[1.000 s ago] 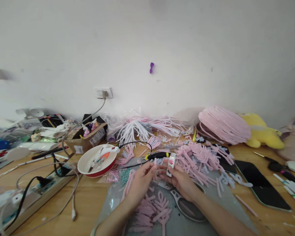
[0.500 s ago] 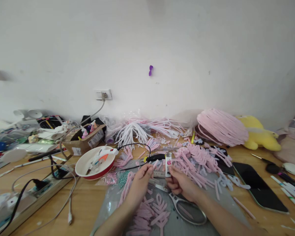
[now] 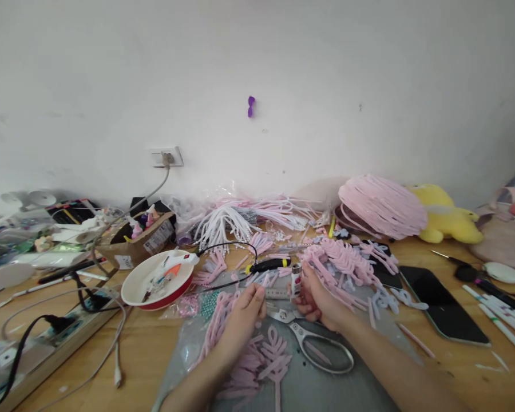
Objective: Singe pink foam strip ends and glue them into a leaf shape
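My right hand (image 3: 320, 297) is wrapped round a white lighter (image 3: 296, 280) with a metal top and a reddish print, held upright. To its left, my left hand (image 3: 246, 312) is closed in a pinch; whatever is between its fingertips is hidden. Below and between the hands lie scissors (image 3: 326, 350) with large metal handle loops. A white ruler (image 3: 278, 293) shows behind the fingers. Pink fuzzy stems bent into a leaf shape (image 3: 276, 355) lie near my left wrist, on a grey mat (image 3: 313, 392).
A red-rimmed bowl (image 3: 129, 286) holding a glue gun (image 3: 178, 259) stands left, its cord running behind my hands. Farther left is a power strip (image 3: 64, 349). Pink stem pieces (image 3: 347, 260) pile up behind my right hand. A phone (image 3: 444, 306) lies at right.
The lighter has turned in my right hand and its print now faces more sideways. My left hand has rolled over, its back more towards me. The whole view has shifted slightly.
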### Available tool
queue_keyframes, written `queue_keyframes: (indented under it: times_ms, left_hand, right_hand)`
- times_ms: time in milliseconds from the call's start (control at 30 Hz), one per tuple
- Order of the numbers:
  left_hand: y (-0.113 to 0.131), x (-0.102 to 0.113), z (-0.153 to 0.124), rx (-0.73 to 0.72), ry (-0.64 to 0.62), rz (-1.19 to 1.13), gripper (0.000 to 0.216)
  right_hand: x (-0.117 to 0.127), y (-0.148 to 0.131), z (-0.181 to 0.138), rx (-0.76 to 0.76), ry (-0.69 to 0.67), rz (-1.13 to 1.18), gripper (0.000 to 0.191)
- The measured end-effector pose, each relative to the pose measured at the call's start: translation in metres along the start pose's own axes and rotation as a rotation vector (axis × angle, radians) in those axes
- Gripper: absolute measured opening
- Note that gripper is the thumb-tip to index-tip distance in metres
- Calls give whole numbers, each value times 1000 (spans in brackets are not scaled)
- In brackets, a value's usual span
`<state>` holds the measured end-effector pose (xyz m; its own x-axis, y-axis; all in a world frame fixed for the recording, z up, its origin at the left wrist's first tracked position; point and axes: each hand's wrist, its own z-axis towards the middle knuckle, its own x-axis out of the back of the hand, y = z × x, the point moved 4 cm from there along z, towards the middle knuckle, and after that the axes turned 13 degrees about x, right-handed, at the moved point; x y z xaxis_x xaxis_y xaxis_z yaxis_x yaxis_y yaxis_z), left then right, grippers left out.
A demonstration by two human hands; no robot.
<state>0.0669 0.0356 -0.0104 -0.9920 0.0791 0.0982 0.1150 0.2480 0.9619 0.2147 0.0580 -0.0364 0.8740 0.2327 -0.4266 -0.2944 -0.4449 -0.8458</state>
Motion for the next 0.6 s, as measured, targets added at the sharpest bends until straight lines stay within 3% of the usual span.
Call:
queue_keyframes:
  times_ms: [133, 300, 467, 600]
  left_hand:
    - [1, -1, -4, -10, -12, -102, 34]
    - [6, -3, -8, -1, -6, -159, 27]
    - [6, -9, -7, -5, -65, -165, 25]
    - [5, -14, -10, -15, -91, -181, 23]
  right_hand:
    - [0, -2, -1, 11, 62, -97, 64]
    - [-5, -4, -1, 163, 75, -224, 56]
    - [-10, 0, -1, 233, 40, -57, 37]
    - [-17, 7, -1, 214, -129, 61, 43]
